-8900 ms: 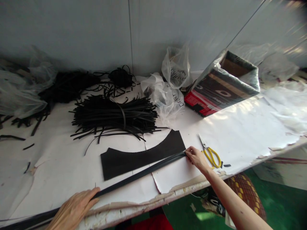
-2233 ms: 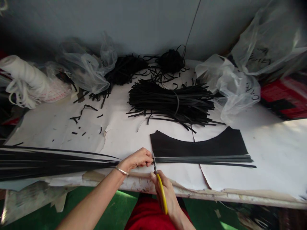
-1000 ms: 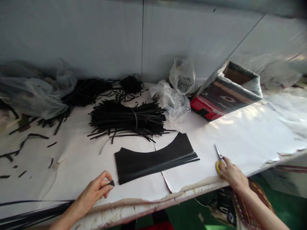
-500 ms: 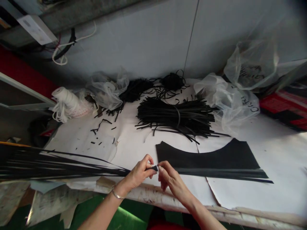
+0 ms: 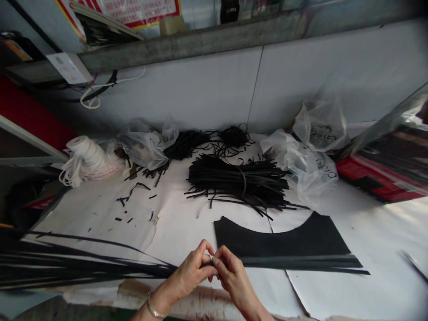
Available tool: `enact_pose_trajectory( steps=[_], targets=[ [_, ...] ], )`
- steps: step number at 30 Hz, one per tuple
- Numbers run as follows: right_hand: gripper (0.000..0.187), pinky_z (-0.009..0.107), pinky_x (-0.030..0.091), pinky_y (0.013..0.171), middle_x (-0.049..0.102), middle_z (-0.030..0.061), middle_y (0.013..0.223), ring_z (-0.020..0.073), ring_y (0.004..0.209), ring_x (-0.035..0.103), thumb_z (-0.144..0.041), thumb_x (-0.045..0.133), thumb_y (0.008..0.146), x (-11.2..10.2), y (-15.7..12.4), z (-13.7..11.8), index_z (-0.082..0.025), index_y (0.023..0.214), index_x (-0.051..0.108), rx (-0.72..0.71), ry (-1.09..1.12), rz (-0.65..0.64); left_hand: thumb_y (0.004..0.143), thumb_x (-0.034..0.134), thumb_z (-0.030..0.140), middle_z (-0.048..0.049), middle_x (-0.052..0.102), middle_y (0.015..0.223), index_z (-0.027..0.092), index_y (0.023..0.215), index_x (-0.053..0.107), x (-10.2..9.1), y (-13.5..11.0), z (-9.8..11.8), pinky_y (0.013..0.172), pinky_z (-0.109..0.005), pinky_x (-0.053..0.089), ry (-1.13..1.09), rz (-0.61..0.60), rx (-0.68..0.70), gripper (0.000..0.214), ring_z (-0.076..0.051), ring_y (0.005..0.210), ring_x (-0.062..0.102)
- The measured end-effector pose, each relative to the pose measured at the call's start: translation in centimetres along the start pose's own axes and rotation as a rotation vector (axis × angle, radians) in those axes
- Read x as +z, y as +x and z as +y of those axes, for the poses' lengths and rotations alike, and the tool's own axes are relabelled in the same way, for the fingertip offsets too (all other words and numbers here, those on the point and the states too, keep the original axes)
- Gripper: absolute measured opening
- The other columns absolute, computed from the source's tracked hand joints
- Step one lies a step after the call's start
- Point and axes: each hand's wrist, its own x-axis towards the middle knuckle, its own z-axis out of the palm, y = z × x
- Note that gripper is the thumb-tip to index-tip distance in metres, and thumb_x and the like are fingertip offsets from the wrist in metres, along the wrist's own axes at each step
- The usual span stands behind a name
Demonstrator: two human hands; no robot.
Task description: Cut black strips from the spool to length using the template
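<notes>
My left hand (image 5: 192,271), with a bracelet at its wrist, is closed on one end of a bunch of long thin black strips (image 5: 133,266) that trail off to the left. Against its fingertips, my right hand (image 5: 232,271) is closed in a pinch at the strips' end. What lies between the right fingertips is hidden. Just beyond the hands, a flat black panel (image 5: 277,243) with a curved cut-out lies on the white-covered table (image 5: 337,240). A few more black strips (image 5: 314,263) lie along the panel's near edge.
Behind the panel lies a tied bundle of short black strips (image 5: 237,178). Clear plastic bags (image 5: 310,165) and a red box (image 5: 377,174) stand right; a white cord spool (image 5: 87,154) sits left. Black scraps (image 5: 125,198) are scattered. A metal tool (image 5: 414,265) lies far right.
My right fingertips have come in against the left ones, covering the strip end that showed between them. The view has tilted up, bringing the shelf and the metal tool into sight.
</notes>
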Motion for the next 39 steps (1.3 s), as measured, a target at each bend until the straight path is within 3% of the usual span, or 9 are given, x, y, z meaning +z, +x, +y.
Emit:
enact_pose_trajectory(
  steps=[3,6,13,18,21,27,29,35,39],
  targets=[
    [0.037,0.023,0.033,0.054,0.048,-0.0022,0.064,0.0111,0.06,0.042,-0.051,0.052,0.09,-0.7,-0.9,0.7,-0.018,0.074,0.048,-0.041,-0.123,0.094,0.081,0.06,0.02,-0.0001,0.067,0.095,0.024,0.106,0.046,0.4,-0.3,0.2,0.081,-0.027,0.042,0.276,-0.025,0.02,0.029,-0.018,0.093,0.06],
    [0.039,0.024,0.031,0.053,0.045,-0.0032,0.062,0.0116,0.058,0.04,-0.055,0.048,0.09,-2.4,-1.9,1.5,-0.019,0.074,0.047,-0.005,-0.168,0.168,0.084,0.054,0.017,-0.0044,0.061,0.12,0.027,0.117,0.05,0.6,-0.4,-0.4,0.096,-0.033,0.039,0.627,-0.053,0.048,0.035,-0.023,0.114,0.054],
    [0.046,0.023,0.022,0.044,0.042,-0.0056,0.056,0.0088,0.046,0.032,-0.066,0.047,0.085,-9.3,-4.0,2.7,-0.021,0.072,0.041,0.121,-0.18,0.262,0.092,0.037,0.014,-0.0063,0.063,0.105,0.027,0.118,0.051,0.2,-1.0,-4.8,0.095,-0.038,0.041,1.021,-0.016,0.186,0.033,-0.022,0.099,0.058],
    [0.047,0.023,0.023,0.043,0.042,-0.0055,0.055,0.0089,0.045,0.033,-0.066,0.05,0.081,-14.8,-6.2,2.5,-0.021,0.071,0.043,0.145,-0.221,0.326,0.087,0.034,0.006,-0.0081,0.062,0.116,0.028,0.134,0.043,0.3,-0.7,-6.4,0.102,-0.04,0.039,1.077,-0.048,0.173,0.053,-0.022,0.108,0.057],
    [0.045,0.022,0.024,0.043,0.041,-0.0059,0.054,0.0088,0.045,0.033,-0.064,0.052,0.08,-17.9,-7.7,1.9,-0.021,0.072,0.044,0.138,-0.258,0.371,0.082,0.031,0.004,-0.0089,0.065,0.115,0.025,0.133,0.047,0.3,-0.3,-6.8,0.099,-0.041,0.042,1.122,-0.061,0.105,0.057,-0.023,0.104,0.061],
    [0.041,0.021,0.024,0.043,0.042,-0.0066,0.056,0.008,0.046,0.032,-0.059,0.051,0.083,-25.2,-10.5,1.4,-0.02,0.074,0.044,0.136,-0.316,0.447,0.085,0.043,0.028,-0.0058,0.07,0.111,0.029,0.121,0.06,-0.3,0.7,-8.5,0.09,-0.034,0.049,0.935,-0.017,0.067,0.04,-0.024,0.099,0.064],
    [0.04,0.021,0.023,0.043,0.041,-0.0069,0.056,0.0076,0.046,0.032,-0.059,0.052,0.084,-27.6,-11.4,1.4,-0.02,0.075,0.044,0.145,-0.323,0.461,0.083,0.049,0.038,-0.0052,0.07,0.111,0.028,0.117,0.063,0.1,1.1,-7.8,0.092,-0.034,0.047,0.827,-0.012,-0.028,0.037,-0.025,0.102,0.063],
    [0.04,0.022,0.024,0.043,0.044,-0.0056,0.056,0.0081,0.045,0.033,-0.059,0.056,0.081,-33.5,-12.8,1.3,-0.02,0.076,0.048,0.162,-0.367,0.504,0.074,0.059,0.048,-0.0023,0.068,0.089,0.019,0.086,0.066,1.8,3.4,-3.2,0.079,-0.029,0.045,0.578,-0.196,-0.234,0.033,-0.024,0.086,0.058],
    [0.041,0.022,0.026,0.044,0.046,-0.0046,0.056,0.0088,0.045,0.036,-0.061,0.056,0.079,-35.9,-12.8,1.2,-0.02,0.077,0.05,0.17,-0.427,0.544,0.068,0.063,0.049,-0.0018,0.065,0.081,0.018,0.078,0.065,1.6,4.3,-3.3,0.076,-0.029,0.044,0.558,-0.195,-0.302,0.032,-0.025,0.084,0.057]
  ],
)
